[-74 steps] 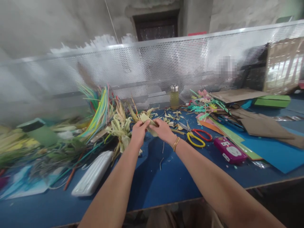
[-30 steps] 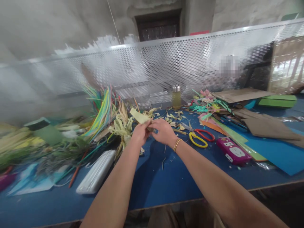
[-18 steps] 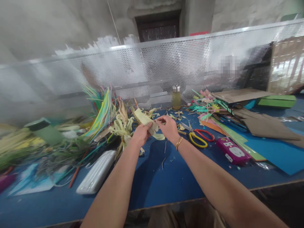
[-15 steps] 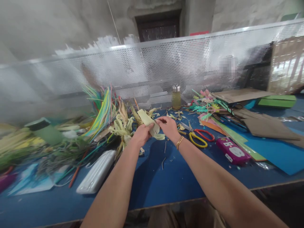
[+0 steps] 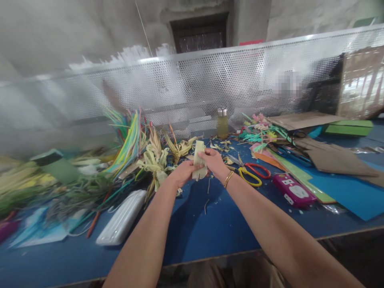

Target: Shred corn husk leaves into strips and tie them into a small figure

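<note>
A pale green strip of corn husk is held upright above the blue table, pinched between my two hands. My left hand grips its lower left side with thumb and fingers. On its right edge, my right hand has thumb and fingertips closed around it; a gold bracelet circles that wrist. Just left of my hands sits a looped bundle of husk strips. Dried husk pieces lie behind them. Scissors with one yellow and one red handle rest to the right of my right hand.
Coloured stems and a white packet are on the left. A glass bottle stands at the back before a perforated metal panel. A purple case, coloured sheets and cardboard fill the right side.
The husk strip has turned from a leftward slant to upright and shifted slightly right. My left hand has moved a little right, and my right hand's fingers have moved higher along the strip.
</note>
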Tool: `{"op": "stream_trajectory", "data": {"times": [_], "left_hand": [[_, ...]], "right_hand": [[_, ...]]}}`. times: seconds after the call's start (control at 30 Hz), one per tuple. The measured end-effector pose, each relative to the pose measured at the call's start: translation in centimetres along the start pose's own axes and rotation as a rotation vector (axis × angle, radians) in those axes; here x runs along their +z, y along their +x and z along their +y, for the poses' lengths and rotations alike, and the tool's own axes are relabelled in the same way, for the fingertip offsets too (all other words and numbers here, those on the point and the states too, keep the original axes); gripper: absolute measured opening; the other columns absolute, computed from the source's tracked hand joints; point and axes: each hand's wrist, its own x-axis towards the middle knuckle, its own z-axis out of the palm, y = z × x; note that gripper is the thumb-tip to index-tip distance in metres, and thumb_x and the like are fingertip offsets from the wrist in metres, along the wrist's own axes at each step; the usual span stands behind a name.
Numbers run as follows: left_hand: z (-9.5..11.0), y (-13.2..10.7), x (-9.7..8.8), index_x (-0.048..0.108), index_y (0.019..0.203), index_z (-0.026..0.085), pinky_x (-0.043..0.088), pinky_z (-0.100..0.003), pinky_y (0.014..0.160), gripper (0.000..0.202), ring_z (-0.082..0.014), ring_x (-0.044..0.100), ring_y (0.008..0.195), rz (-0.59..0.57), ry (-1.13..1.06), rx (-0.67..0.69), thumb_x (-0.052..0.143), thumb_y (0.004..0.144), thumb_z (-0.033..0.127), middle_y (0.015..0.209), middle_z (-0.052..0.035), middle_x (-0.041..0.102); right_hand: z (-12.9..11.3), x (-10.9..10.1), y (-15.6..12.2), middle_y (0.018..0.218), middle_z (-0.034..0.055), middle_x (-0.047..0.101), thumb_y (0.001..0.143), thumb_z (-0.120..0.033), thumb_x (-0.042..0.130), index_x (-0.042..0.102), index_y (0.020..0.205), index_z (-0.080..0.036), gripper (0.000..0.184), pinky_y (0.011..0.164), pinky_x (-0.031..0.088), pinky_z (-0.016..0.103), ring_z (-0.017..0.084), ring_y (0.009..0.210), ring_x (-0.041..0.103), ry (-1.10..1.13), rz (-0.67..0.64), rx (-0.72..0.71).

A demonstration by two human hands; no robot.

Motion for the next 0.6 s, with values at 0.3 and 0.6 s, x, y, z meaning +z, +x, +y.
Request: {"op": "stream_trajectory", "data": {"times": [0.3, 0.6], "left_hand": [[1.2, 0.2, -3.8, 0.072, 0.07, 0.02, 0.041, -0.027, 0.058, 0.023, -0.0212, 0.063, 0.064, 0.638, 0.397, 0.27, 0.073, 0.065, 0.042, 0.07, -0.0088, 0.071], [0.5, -0.1, -2.6, 0.048, 0.033, 0.024, 0.041, -0.038, 0.07, 0.04, -0.0375, 0.064, 0.075, 0.773, 1.057, 0.029, 0.077, 0.053, 0.043, 0.048, -0.0121, 0.057]], "right_hand": [[0.3, -2.6, 1.9, 0.067, 0.0002, 0.054, 0.082, -0.044, 0.046, 0.056, 0.071, -0.018, 0.03, 0.056, 0.031, 0.024, 0.013, 0.061, 0.044, -0.397, 0.352, -0.138], [-0.2, -3.2, 1.8, 0.06, 0.0011, 0.05, 0.088, -0.041, 0.044, 0.043, 0.06, -0.021, 0.034, 0.057, 0.026, 0.026, 0.015, 0.058, 0.041, -0.728, 0.316, -0.166]]}}
